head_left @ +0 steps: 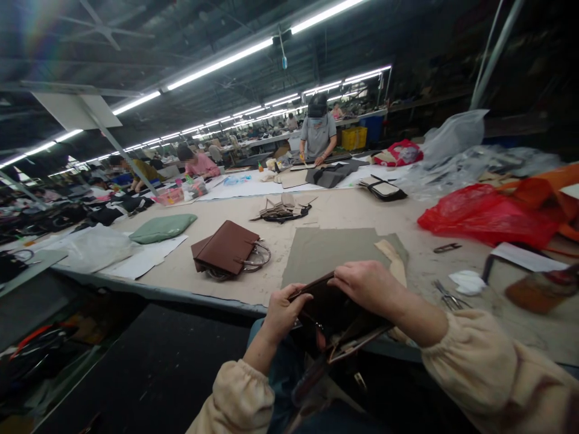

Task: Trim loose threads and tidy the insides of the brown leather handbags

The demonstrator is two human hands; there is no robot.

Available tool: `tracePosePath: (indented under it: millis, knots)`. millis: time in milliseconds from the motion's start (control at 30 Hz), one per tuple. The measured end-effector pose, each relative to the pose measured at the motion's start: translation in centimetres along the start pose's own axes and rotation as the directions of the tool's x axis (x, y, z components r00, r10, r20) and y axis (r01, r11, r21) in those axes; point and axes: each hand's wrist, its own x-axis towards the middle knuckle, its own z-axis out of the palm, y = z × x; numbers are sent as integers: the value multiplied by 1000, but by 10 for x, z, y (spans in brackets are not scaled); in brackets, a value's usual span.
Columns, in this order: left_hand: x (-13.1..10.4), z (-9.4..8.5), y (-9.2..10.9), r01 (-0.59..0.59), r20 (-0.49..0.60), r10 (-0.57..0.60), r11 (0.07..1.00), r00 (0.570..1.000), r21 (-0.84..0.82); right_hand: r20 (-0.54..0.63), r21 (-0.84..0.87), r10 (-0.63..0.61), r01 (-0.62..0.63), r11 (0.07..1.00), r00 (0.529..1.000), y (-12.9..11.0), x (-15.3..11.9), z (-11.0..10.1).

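Observation:
A dark brown handbag point(337, 307) lies at the table's near edge with its mouth gaping towards me. My left hand point(286, 310) pinches the left end of its far rim between thumb and fingers. Further right on that same rim, my right hand point(368, 286) is closed over the edge. Inside the bag it is dark, and a small reddish piece shows there. Below hangs a strap, blurred. Just beyond my hands a flat grey-green sheet point(330, 250) covers part of the table, with a beige strip point(392, 259) on its right side.
A brown handbag point(228, 247) lies on the table point(253, 289), near a green pouch point(163, 228). Rightward are pliers point(450, 296), thread snips point(447, 248), a glue-stained jar point(540, 290) and a red plastic bag point(488, 214). A co-worker point(318, 134) stands across the table.

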Motion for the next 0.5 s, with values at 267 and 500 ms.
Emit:
tracePosePath:
  millis: [267,500]
  knots:
    - [5,5,1,18,-39,-17,999,999,31,-19,-19,63,-64,998,998,-1,2,-4]
    - [6,8,0,-17,-81,23,997,996,69,-39,-13,77,-77,997,996,1,4,-2]
